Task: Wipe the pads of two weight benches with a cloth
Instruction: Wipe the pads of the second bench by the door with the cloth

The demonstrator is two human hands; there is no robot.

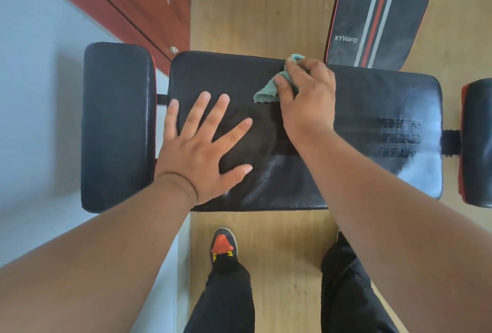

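Observation:
A black weight bench lies crosswise below me, with a long middle pad (372,98), a shorter pad (117,125) at the left and another pad end (478,143) at the right edge. My left hand (205,143) rests flat on the middle pad, fingers spread. My right hand (306,95) presses a small teal cloth (266,91) onto the far part of the same pad. Damp streaks show on the pad's right half. A second bench pad (378,13), black with red and grey stripes, lies beyond, at the top right.
Wooden floor (255,7) runs under and beyond the benches. A red-brown cabinet or door (138,2) and a pale wall (34,66) stand at the left. My feet and dark trousers (226,287) are just in front of the bench.

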